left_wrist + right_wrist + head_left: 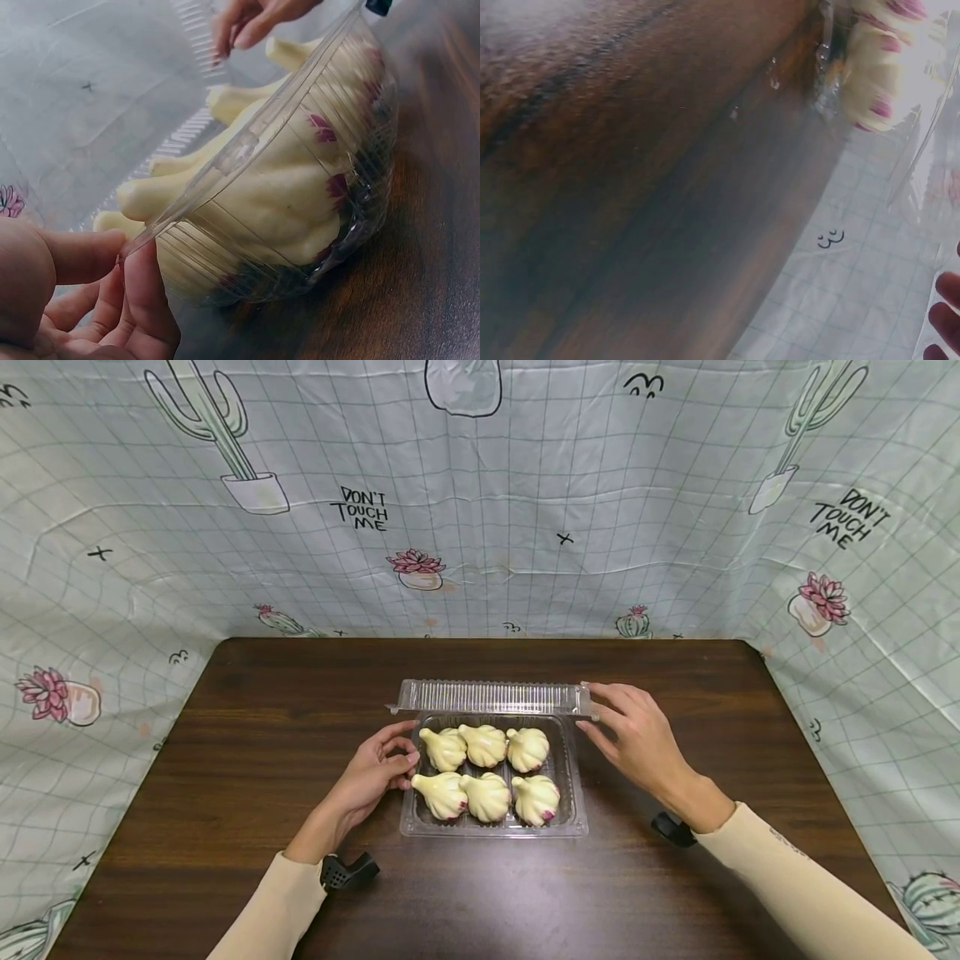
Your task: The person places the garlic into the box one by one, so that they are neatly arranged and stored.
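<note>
Several pale garlic bulbs (486, 745) with purple-tinged bases lie in two rows in a clear plastic clamshell container (495, 832). Its ribbed lid (491, 697) stands raised along the far side. At the container's left side, my left hand (378, 768) pinches the rim between thumb and fingertips; the left wrist view shows that thumb (82, 255) on the plastic edge. My right hand (633, 731) holds the lid's right end, fingers at the upper corner and thumb lower down. Only some fingertips (949, 315) of it enter the right wrist view.
The dark wooden table (285, 760) extends around the container. Behind it and on both sides hangs a grid-patterned curtain (495, 527) with cactus drawings. Black wrist devices sit on the left wrist (348, 871) and right wrist (673, 829).
</note>
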Motion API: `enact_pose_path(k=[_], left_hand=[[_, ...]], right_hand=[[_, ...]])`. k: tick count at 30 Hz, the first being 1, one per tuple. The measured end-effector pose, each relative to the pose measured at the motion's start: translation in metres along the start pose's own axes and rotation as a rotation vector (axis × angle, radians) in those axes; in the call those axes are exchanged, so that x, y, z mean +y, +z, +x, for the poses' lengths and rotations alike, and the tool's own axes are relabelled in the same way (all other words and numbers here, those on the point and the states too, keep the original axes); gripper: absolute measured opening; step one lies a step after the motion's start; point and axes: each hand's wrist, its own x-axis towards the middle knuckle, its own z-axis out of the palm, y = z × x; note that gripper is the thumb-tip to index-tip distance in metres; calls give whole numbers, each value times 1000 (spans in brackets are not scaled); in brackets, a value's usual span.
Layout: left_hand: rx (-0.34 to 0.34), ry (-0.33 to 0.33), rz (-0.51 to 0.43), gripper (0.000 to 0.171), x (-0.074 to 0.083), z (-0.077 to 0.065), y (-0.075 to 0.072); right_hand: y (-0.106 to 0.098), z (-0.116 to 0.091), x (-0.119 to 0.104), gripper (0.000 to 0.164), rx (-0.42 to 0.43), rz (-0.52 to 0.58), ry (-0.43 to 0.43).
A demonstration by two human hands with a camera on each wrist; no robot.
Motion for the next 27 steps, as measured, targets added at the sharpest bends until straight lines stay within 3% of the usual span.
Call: enact_pose_path(k=[12,20,27], left_hand=[[19,-57,-23,64,-1,-1,-1],[36,-70,-25,51,-1,-3,-3],[3,-65,-101,49,1,-7,-6]], right_hand=[[1,-13,2,37,-30,-1,-113],[1,-19,2,43,-66,-5,-140],[0,-24,2,48,-116,-17,-140]])
